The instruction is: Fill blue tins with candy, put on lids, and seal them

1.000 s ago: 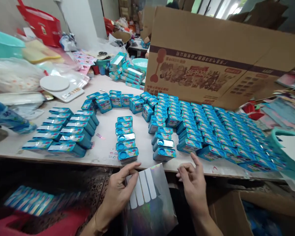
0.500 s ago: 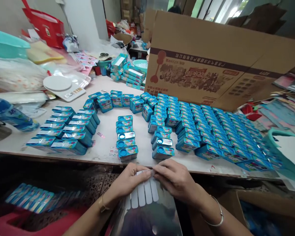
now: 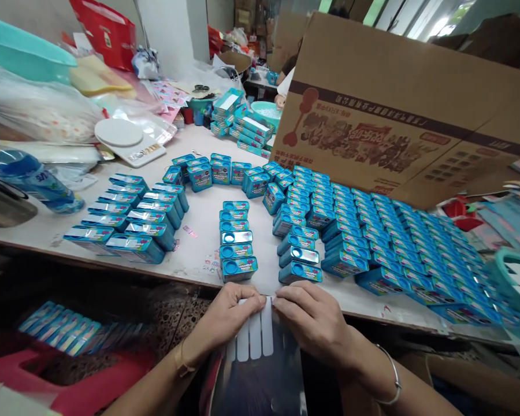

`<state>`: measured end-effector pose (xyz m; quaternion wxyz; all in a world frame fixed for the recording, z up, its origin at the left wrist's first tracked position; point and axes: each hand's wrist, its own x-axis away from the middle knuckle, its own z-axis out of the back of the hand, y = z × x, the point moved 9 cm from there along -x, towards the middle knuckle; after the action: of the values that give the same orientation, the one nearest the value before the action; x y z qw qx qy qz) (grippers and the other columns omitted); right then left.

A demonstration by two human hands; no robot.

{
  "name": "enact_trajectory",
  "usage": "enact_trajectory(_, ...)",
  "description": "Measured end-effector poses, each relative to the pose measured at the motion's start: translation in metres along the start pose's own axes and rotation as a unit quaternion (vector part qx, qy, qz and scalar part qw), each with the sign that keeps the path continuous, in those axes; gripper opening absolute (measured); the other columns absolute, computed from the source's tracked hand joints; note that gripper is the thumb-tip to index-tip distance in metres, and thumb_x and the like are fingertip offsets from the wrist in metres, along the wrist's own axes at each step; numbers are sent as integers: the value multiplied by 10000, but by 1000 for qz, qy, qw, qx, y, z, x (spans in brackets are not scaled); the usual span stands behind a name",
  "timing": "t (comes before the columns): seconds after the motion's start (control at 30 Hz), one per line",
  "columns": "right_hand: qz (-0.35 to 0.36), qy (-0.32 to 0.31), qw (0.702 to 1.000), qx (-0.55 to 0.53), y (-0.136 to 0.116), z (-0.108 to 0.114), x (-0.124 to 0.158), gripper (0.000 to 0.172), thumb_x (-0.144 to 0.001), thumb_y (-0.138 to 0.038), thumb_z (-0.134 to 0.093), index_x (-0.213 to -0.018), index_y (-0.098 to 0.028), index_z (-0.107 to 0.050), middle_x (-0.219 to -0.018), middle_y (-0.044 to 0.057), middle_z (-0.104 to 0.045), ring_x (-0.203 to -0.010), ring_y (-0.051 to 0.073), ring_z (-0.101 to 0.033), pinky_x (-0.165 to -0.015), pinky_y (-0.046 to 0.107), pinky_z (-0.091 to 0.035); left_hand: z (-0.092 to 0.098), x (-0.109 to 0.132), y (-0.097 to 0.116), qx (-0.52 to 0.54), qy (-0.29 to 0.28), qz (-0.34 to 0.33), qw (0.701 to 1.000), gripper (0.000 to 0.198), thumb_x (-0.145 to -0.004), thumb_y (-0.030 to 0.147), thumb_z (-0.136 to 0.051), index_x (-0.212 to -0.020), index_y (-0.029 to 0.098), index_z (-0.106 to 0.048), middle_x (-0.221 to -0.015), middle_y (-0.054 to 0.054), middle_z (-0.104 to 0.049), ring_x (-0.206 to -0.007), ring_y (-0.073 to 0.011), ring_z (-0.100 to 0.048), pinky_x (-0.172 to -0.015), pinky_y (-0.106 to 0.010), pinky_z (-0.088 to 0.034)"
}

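A sheet of white strip stickers (image 3: 255,338) lies on a dark glossy surface (image 3: 260,384) below the table's front edge. My left hand (image 3: 231,312) is closed on the sheet's top end, its thumb pressed over the strips. Beside it, my right hand (image 3: 314,318) has its fingertips pinched together at the top right of the strips; whatever is between them is hidden. Just beyond my hands stand a short row of blue tins (image 3: 238,267) and a second row of blue tins (image 3: 301,271), one tin in each row showing a plain silvery lid.
Blocks of blue tins stand at left (image 3: 134,245) and right (image 3: 385,280). A large cardboard box (image 3: 372,110) rises behind. A white scale (image 3: 134,153), a blue bottle (image 3: 34,179) and a turquoise basin (image 3: 509,266) sit around the table. A red stool (image 3: 91,375) is lower left.
The view has shifted slightly, so the table's things appear farther right. Fewer white strips show on the sheet, with the right side now bare. Both hands stay at the sheet's top end.
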<state>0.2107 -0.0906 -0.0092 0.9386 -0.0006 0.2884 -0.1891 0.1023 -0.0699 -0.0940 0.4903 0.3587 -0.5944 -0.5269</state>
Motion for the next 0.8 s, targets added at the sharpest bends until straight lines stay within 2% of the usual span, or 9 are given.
enact_trajectory(0.1,13,3,1000,-1,-5,-7,-10,239,-906,-52,-440,-1016,-157,-624,-963,117,-703,-847,199,-617,-746,345,-519,19,6,-1,-60,45,-32,997,341,-846,359,-516,-570,164,-562,-594,15,-510,-591,-112,-453,-580,-214,-394)
enact_trajectory(0.17,3,3,1000,-5,-6,-8,-19,203,-917,-67,-444,-966,-164,-616,-906,105,-690,-811,195,-603,-720,331,-502,39,12,-3,-132,103,-53,985,227,-845,314,-535,-796,168,-701,-734,-20,-633,-707,-152,-564,-704,-251,-464)
enact_trajectory(0.27,-84,-18,994,-64,3,-10,-34,171,-941,-107,-453,-877,-185,-591,-747,47,-622,-680,157,-547,-617,273,-455,61,24,-9,-235,154,-74,957,344,-811,219,-536,-1122,215,-684,-913,-42,-671,-800,-173,-612,-769,-279,-486)
enact_trajectory(0.37,-214,-38,960,-177,20,-18,-42,174,-968,-187,-461,-836,-197,-574,-719,13,-592,-638,126,-529,-582,237,-433,58,31,-18,-226,91,-67,968,441,-747,208,-623,-1187,235,-641,-929,-22,-661,-812,-168,-615,-746,-263,-486)
enact_trajectory(0.47,-304,-36,917,-255,30,-29,-44,169,-962,-238,-500,-820,-196,-581,-727,-4,-603,-641,110,-537,-593,218,-433,47,36,-29,-127,12,-3,992,707,-600,281,-806,-1265,213,-575,-799,38,-617,-625,-111,-522,-560,-202,-410)
enact_trajectory(0.53,-338,-27,898,-281,33,-36,-44,162,-951,-251,-520,-819,-191,-593,-729,-5,-609,-653,112,-546,-611,217,-441,43,38,-32,-37,-12,34,999,711,-581,352,-823,-1226,173,-583,-713,67,-566,-501,-66,-373,-455,-185,-288)
enact_trajectory(0.63,-377,-18,873,-310,36,-47,-39,161,-940,-272,-537,-825,-186,-608,-735,-1,-616,-669,119,-563,-617,220,-454,52,37,-26,59,17,22,998,384,-749,485,-668,-921,142,-652,-626,54,-511,-499,-68,-336,-466,-191,-273)
enact_trajectory(0.7,-400,-14,857,-325,38,-55,-35,154,-926,-289,-561,-827,-184,-617,-739,-1,-623,-670,121,-570,-606,220,-457,64,36,-24,66,66,8,996,405,-858,522,-522,-724,152,-620,-572,43,-466,-517,-83,-367,-496,-199,-303)
enact_trajectory(0.8,-422,-5,845,-327,43,-67,-32,151,-906,-303,-586,-822,-184,-625,-729,-2,-629,-656,124,-571,-599,228,-460,79,33,-24,35,118,5,992,475,-914,505,-437,-612,164,-570,-518,43,-409,-498,-90,-358,-500,-209,-302)
